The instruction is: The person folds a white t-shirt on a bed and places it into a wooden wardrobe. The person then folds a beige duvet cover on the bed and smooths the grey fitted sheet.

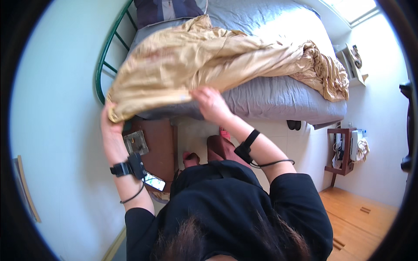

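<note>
A tan fabric cover (183, 68), perhaps a quilt cover, lies rumpled across the bed and lifts off it at the left. My left hand (111, 119) grips one corner of it, beside the wall. Further along the same edge, my right hand (210, 102) pinches the cloth between thumb and fingers. Motion blurs the part between my hands. On the right, the cover lies bunched over the grey bed sheet (277, 98). Both forearms wear black straps with small devices and cables.
A green metal bed frame (107, 58) stands against the left wall. A dark pillow (168, 13) lies at the bed's far left. Below my left arm, a brown bedside table (160, 140) carries a patterned box (136, 142) and a phone (155, 181). Dark shoes (294, 125) sit under the bed.
</note>
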The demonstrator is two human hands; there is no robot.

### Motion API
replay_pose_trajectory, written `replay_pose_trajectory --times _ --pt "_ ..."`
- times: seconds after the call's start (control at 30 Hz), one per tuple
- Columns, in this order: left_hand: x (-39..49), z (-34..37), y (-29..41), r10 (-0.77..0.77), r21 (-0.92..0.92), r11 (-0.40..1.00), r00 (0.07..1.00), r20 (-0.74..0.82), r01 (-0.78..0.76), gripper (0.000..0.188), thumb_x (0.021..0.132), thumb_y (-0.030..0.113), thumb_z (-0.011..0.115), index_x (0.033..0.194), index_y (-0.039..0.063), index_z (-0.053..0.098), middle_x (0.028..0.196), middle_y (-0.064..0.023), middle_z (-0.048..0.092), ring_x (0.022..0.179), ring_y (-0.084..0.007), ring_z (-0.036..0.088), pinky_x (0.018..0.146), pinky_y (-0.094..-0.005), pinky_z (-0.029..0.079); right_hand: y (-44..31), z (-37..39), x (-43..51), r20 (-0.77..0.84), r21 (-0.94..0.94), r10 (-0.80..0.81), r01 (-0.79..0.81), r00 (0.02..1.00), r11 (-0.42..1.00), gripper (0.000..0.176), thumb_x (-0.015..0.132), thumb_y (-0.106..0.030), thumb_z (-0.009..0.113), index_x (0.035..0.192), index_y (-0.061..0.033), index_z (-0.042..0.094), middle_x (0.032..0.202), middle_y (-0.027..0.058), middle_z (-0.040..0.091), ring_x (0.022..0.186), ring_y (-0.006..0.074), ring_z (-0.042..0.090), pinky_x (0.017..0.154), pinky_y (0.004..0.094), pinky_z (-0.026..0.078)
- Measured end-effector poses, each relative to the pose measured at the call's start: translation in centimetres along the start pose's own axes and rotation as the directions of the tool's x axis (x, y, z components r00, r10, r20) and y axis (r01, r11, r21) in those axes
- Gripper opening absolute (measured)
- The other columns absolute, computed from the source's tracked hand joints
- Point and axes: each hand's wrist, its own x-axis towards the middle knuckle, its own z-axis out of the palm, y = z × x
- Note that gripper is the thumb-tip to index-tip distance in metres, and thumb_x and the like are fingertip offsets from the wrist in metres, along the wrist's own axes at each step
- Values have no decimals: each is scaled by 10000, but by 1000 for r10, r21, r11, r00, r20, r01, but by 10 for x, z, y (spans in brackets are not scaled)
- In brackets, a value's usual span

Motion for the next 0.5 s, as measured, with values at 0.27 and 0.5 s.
replay_pose_trajectory --times 0.27,0.5 --pt "11 -45 -15 -118 -128 982 982 148 137 519 810 60 546 1320 -14 490 1229 -184 603 1096 -333 621 951 -483 522 29 31 -87 288 515 885 -839 365 178 686 812 -379 713 1343 -51 427 1330 195 502 1190 332 524 894 491 484" --pt "-29 -10 50 160 -113 983 975 156 -143 297 847 60 584 1129 -33 566 1047 -167 642 933 -272 654 827 -420 564 104 -23 -55 378 867 815 141 439 -478 1129 791 -592 707 1522 -150 -32 1524 238 183 1388 423 295 1043 700 302"
